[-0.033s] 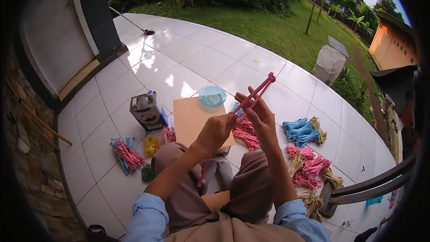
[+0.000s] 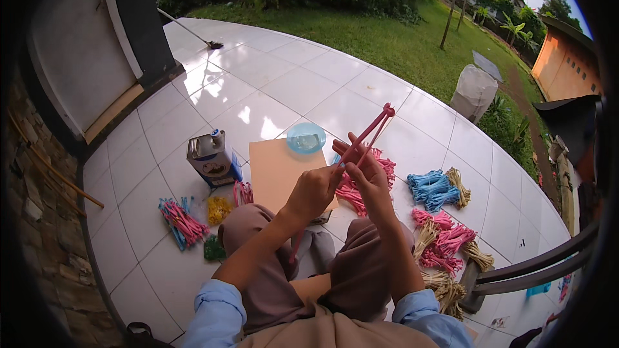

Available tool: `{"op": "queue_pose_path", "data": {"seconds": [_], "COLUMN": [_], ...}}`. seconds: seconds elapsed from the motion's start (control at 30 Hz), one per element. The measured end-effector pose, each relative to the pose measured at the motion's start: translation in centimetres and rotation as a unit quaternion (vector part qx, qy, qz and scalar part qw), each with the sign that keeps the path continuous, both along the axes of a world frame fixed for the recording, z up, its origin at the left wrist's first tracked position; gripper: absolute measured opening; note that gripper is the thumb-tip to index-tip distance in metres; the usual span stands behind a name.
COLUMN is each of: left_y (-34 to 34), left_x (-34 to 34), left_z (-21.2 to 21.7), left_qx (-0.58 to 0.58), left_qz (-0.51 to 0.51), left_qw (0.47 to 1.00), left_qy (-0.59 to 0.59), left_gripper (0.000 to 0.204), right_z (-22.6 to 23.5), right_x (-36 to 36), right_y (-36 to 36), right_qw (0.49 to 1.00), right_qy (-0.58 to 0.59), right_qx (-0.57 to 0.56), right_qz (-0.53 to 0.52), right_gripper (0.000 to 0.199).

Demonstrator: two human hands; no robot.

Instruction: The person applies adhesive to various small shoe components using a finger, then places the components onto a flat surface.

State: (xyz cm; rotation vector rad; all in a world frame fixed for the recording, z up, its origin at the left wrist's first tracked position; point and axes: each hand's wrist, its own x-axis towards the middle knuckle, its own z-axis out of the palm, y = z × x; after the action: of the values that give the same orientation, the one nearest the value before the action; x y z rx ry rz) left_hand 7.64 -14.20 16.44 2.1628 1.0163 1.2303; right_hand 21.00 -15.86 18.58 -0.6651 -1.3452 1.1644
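My left hand [image 2: 309,192] is closed in a fist around a long, dark pink cord [image 2: 356,145]. The cord runs straight and taut-looking up to a thick knot, with two strands side by side below it; its lower end hangs between my knees. My right hand [image 2: 371,183] is beside the left, thumb bent toward the strands and fingers stretched behind them. The strands pass between that thumb and fingers. A tiny light blue spot shows where the thumbs nearly meet, too small to name. Past my right hand lies a pile of pink cords [image 2: 351,196].
A cardboard-coloured board [image 2: 277,171] lies before me, with a blue bowl [image 2: 305,138] at its far corner. Left are a metal can [image 2: 215,162], a yellow heap [image 2: 219,209] and pink cords [image 2: 184,222]. Right are blue bundles [image 2: 433,190], pink bundles [image 2: 451,241] and a chair's dark bars [image 2: 541,261].
My right hand has shifted slightly left and closer to my left hand, its thumb nearer the strands. The cord's lower end has risen a little; more of the pink pile shows.
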Motion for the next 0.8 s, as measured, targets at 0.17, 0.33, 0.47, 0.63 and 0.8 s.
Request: {"op": "queue_pose_path", "data": {"seconds": [0.17,0.33,0.47,0.63,0.8], "left_y": [-0.8,-0.4,2.9,7.3,8.8], "left_x": [1.8,1.4,-1.9,-6.0,-6.5], "left_z": [-1.4,-0.5,1.9,1.7,-1.9], "left_qx": [0.118,-0.02,-0.157,-0.269,-0.336], "left_qz": [0.101,0.117,0.045,0.031,0.056], "left_qw": [0.988,0.968,0.925,0.913,0.9], "left_qy": [-0.006,-0.221,-0.344,-0.306,-0.273], "left_gripper": [0.028,0.021,0.023,0.012,0.015], "right_z": [-2.3,-1.2,-0.7,-1.6,-3.9], "right_x": [-2.2,-1.3,0.8,5.0,6.9], "right_y": [-1.2,-0.9,1.3,5.7,7.8], "right_qw": [0.989,0.989,0.984,0.991,0.961], "right_qy": [0.053,-0.036,-0.144,-0.121,-0.252], "right_qx": [-0.079,-0.086,-0.036,-0.04,-0.086], "right_qz": [-0.109,-0.115,-0.098,0.044,0.072], "right_gripper": [0.041,0.027,0.023,0.035,0.043]}}
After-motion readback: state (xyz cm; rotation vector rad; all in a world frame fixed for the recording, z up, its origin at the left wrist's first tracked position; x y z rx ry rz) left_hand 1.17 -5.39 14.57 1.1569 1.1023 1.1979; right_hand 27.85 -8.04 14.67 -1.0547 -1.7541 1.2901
